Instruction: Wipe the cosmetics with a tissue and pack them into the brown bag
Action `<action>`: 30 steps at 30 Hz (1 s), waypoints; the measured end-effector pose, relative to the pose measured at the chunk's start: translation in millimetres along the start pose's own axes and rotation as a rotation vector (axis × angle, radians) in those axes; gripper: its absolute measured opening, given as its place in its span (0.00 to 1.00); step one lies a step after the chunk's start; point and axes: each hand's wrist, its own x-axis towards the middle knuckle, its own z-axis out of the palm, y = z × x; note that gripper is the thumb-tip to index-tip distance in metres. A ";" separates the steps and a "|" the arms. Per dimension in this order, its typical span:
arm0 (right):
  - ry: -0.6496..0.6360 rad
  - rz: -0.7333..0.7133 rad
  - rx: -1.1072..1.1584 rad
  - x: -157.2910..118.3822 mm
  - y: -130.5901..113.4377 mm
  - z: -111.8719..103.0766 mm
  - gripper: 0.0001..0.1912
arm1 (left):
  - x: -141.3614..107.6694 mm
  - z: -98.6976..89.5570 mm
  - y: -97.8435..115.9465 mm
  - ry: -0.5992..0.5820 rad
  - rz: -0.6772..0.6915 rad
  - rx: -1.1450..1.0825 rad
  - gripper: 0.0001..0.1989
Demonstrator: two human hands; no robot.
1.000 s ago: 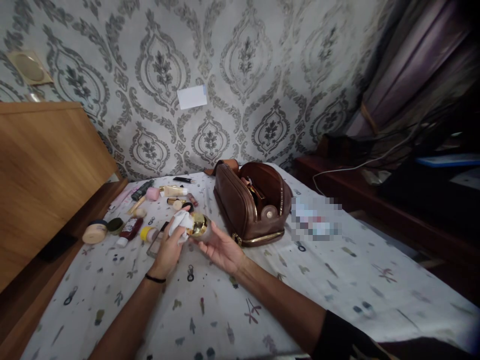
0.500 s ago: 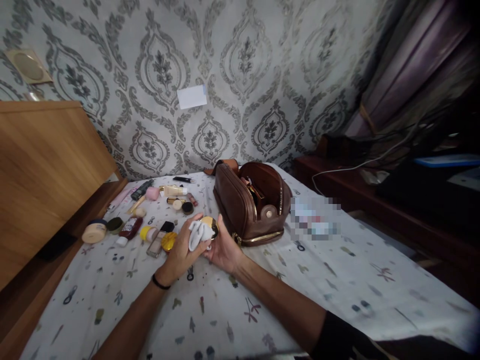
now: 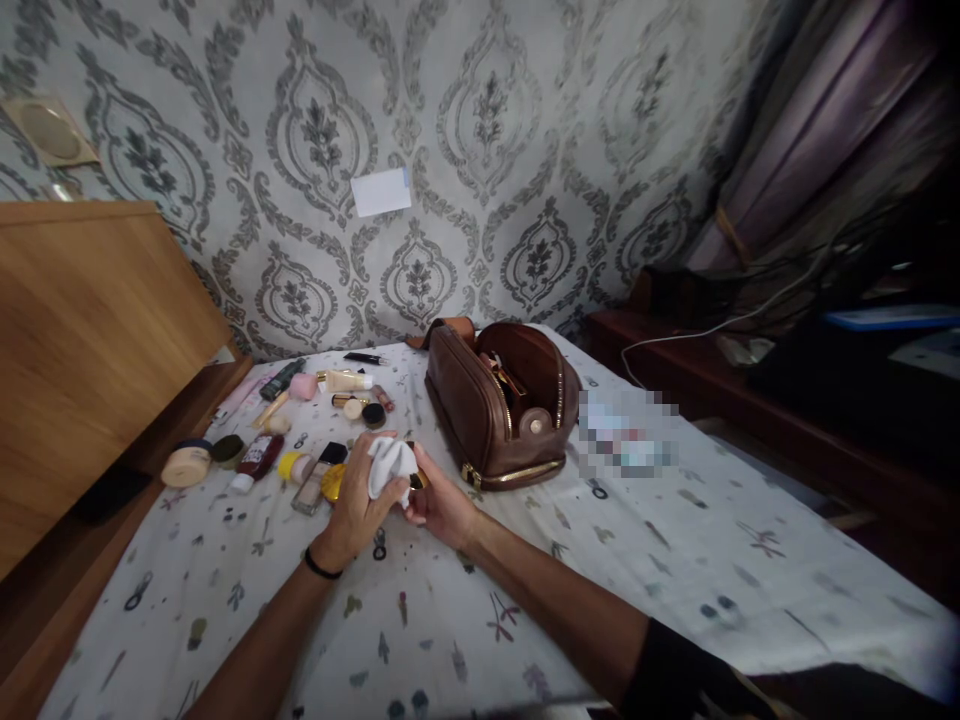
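My left hand (image 3: 356,507) is closed on a crumpled white cloth (image 3: 390,468). The cloth lies against a round gold-and-black container (image 3: 416,480), which my right hand (image 3: 446,505) grips from the right side; most of it is hidden by the cloth and fingers. Just right of my hands stands a brown leather bag (image 3: 469,415), unzipped at the top, with some items inside. A yellow round item (image 3: 332,483) and a bottle with a black cap (image 3: 309,492) lie beside my left hand.
Several cosmetics lie at the left, among them a dark red bottle (image 3: 259,458), a beige jar (image 3: 187,463) and a cream tube (image 3: 346,381). A wooden panel (image 3: 97,350) borders the patterned sheet (image 3: 420,620) on the left. A blurred patch is right of the bag.
The round container has turned between my hands, so its gold face is mostly out of sight. The cloth and my hands have shifted slightly left.
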 end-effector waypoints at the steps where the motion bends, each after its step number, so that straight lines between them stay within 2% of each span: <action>1: 0.002 -0.011 -0.020 0.0 0.7 -0.1 0.32 | 0.3 0.0 0.1 0.024 -0.012 0.004 0.19; 5: 0.028 -0.054 -0.045 0.1 4.2 0.9 0.32 | 4.1 -1.1 4.9 0.114 -0.109 0.005 0.16; 8: 0.006 -0.081 -0.042 -0.4 5.0 1.7 0.31 | 7.9 -3.1 11.8 0.126 -0.176 -0.007 0.16; 13: -0.069 -0.084 -0.025 -0.9 4.4 -1.3 0.30 | 8.3 -3.8 18.6 0.166 -0.219 -0.064 0.18; 16: -0.053 -0.045 0.019 0.0 4.7 -4.2 0.30 | 7.4 -4.6 19.0 0.218 -0.204 -0.060 0.22; 20: 0.031 0.002 0.168 2.2 1.9 -4.9 0.28 | 8.3 -6.8 16.2 0.087 -0.103 -0.036 0.16; 22: 0.070 0.013 0.254 3.3 -0.7 -4.6 0.26 | 8.0 -6.0 13.9 0.008 -0.044 -0.031 0.16; 27: 0.113 0.026 0.324 4.9 -3.6 -6.1 0.25 | 3.2 1.6 5.6 -0.078 -0.014 0.051 0.35; 30: 0.126 0.029 0.307 5.7 -2.4 -6.1 0.25 | 0.7 4.5 0.0 -0.044 0.010 0.128 0.36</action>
